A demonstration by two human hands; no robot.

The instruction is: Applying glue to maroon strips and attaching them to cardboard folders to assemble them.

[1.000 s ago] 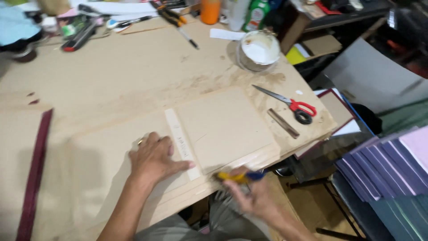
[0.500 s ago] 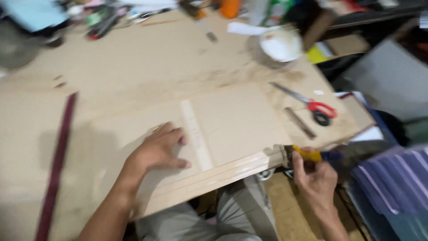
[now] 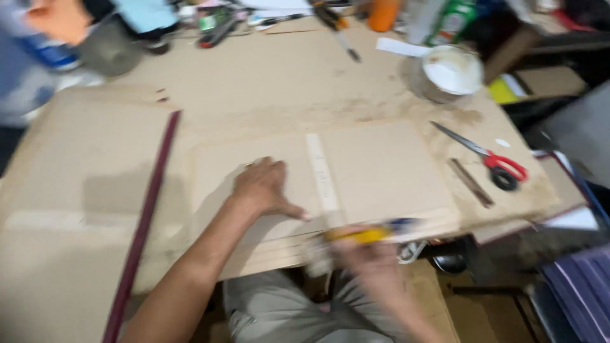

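Cardboard (image 3: 387, 171), flat, matte and tan, is pressed under the left hand (image 3: 264, 187), fingers spread. Just right of it a pale strip (image 3: 322, 174) is laid. Nearer, the blurred right hand (image 3: 368, 257) seems closed around a yellow-handled tool (image 3: 365, 234).

A brown worktable (image 3: 273, 82) carries stacked boards (image 3: 381, 171), red-handled scissors (image 3: 492, 159), a white bowl (image 3: 452, 70), a maroon strip (image 3: 145, 216) and clutter along its far edge.
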